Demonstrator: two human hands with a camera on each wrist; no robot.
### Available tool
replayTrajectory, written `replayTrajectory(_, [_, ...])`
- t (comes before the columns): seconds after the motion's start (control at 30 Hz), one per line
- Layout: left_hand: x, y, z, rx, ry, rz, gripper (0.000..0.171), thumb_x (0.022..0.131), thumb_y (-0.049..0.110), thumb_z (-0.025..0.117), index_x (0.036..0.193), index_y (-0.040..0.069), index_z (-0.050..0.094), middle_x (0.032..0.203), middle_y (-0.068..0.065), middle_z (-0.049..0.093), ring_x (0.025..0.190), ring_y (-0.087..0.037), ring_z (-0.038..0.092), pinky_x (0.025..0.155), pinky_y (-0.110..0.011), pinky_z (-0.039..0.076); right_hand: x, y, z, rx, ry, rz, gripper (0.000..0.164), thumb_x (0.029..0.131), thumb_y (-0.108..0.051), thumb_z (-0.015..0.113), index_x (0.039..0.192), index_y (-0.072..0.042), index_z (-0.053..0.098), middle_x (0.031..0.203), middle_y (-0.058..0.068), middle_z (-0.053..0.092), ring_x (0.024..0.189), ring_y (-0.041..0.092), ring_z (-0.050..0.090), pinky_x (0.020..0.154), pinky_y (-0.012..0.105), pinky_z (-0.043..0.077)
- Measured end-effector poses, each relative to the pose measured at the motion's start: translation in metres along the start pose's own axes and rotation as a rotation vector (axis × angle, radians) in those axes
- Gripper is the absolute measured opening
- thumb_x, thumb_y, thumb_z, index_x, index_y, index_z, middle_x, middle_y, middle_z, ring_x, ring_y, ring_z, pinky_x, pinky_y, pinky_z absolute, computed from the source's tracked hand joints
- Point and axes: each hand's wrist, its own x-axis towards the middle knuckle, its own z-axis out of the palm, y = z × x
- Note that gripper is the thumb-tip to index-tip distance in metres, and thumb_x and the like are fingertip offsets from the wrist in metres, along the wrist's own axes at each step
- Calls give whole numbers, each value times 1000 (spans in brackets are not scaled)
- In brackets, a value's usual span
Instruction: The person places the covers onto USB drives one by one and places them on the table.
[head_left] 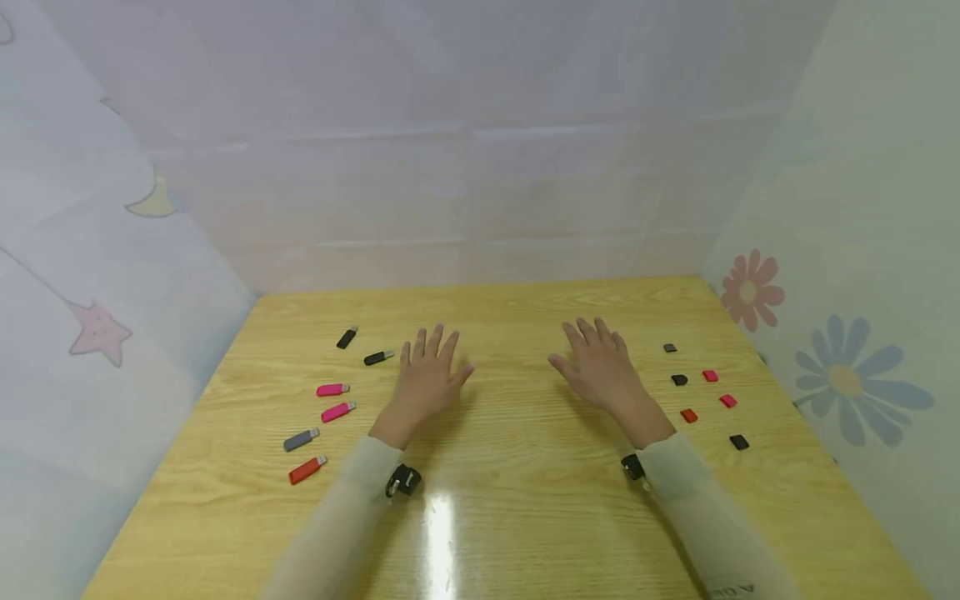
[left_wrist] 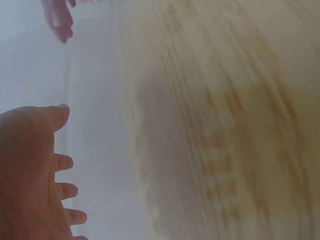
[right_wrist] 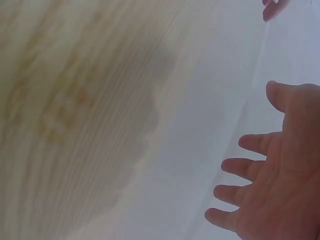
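Note:
My left hand (head_left: 426, 382) is held over the table with its fingers spread and nothing in it. Nearest to it lies a black USB stick (head_left: 375, 358), with another black USB stick (head_left: 347, 338) behind. Farther left are two pink USB sticks (head_left: 330, 390), a grey USB stick (head_left: 298, 441) and a red USB stick (head_left: 304, 472), metal plugs bare. Spread and holding nothing, my right hand (head_left: 602, 372) hovers to the right of the middle. Beyond it lie small caps: a grey cap (head_left: 670, 347), black caps (head_left: 679, 380), pink caps (head_left: 710, 376) and a red cap (head_left: 688, 416).
The wooden table (head_left: 510, 500) ends at a pale cloth backdrop (head_left: 465, 167). Printed cloth walls (head_left: 900, 250) stand along its left and right sides. Small black cameras (head_left: 405, 480) are strapped at both wrists.

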Motion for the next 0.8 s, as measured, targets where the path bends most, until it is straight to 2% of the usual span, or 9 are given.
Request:
replayTrajectory(0.17, [-6,-14,-3,8,-16,-25,73,106,60,34,163,17,20,169,-16,11,155,-42,3,121,-64,7,-6,12,-2,19,-6,17,75,106,-56,40,160,-5,25,163,26,21,151,50,11,116,70,14])
replayTrajectory(0.37, [-9,-27,-5,2,5,-39,72,106,58,38,162,14,24,168,-18,13,153,-46,10,120,-65,9,-13,23,-5,27,-8,34,74,106,-52,44,159,-3,26,163,28,22,149,52,12,115,71,14])
replayTrajectory(0.8, [-12,-40,-9,-16,12,-41,72,106,56,40,162,13,25,167,-20,14,152,-47,10,119,-67,10,-23,42,-9,31,-38,74,76,106,-51,45,159,-1,23,163,30,17,149,54,8,115,72,11])
